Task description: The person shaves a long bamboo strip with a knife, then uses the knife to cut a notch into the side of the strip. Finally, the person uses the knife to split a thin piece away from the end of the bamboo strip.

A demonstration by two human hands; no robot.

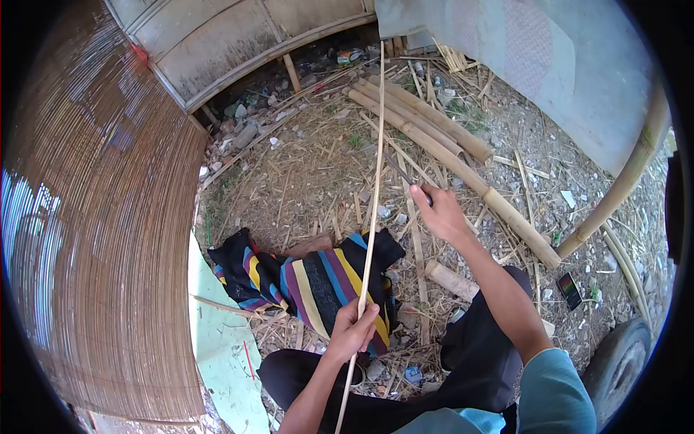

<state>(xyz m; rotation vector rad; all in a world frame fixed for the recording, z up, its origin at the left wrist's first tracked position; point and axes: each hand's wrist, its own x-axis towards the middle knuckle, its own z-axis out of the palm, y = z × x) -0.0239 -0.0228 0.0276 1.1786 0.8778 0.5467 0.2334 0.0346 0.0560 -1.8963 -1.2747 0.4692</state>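
Note:
My left hand (353,329) is closed around a long, thin bamboo strip (375,195), which runs from near my lap up toward the far wall. To the right of the strip, my right hand (439,213) grips a knife (399,171) by its handle, the dark blade pointing up and left. The blade appears apart from the strip. Beneath the strip lies a striped cloth (318,286) in black, yellow, blue and purple, spread on the ground before my bent legs.
Several bamboo poles (448,148) lie on the littered ground ahead. A short bamboo piece (452,281) rests by my right knee. On the left hangs a slatted bamboo blind (108,239). A tyre (618,372) and a phone-like dark object (569,291) are at the right.

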